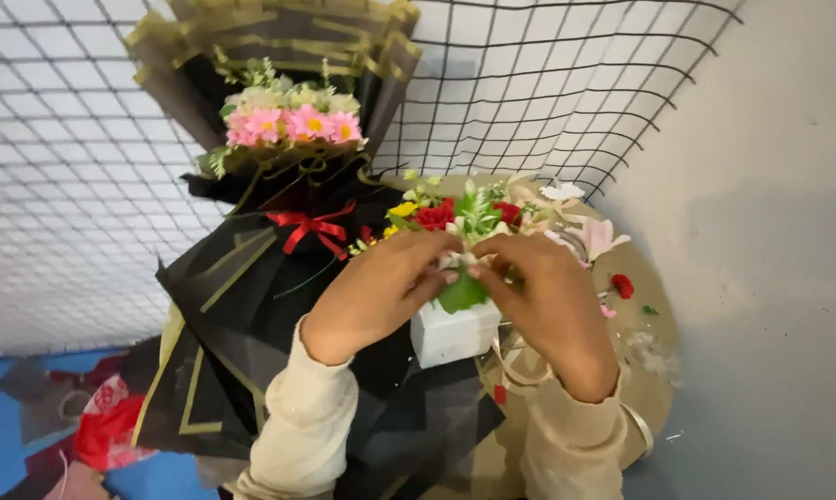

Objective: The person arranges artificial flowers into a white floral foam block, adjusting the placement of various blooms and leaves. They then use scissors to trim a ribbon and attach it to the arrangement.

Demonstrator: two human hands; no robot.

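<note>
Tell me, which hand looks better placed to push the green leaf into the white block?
Probably the right hand: its fingertips pinch the green leaf just above the white block. The left hand meets it from the side, steadying.

Both hands meet over a white block (455,333). The left hand (376,292) and the right hand (543,301) pinch a green leaf (461,293) at the block's top, fingertips touching it. Just behind the fingers stands a small cluster of red, yellow and white flowers (460,215). A finished bouquet (288,120) in black and gold wrap, tied with a red ribbon (309,228), leans against a wire grid (529,83) to the left. The round table (654,333) bears a loose red bloom (623,285) and scraps. Cream sleeves cover both wrists.
</note>
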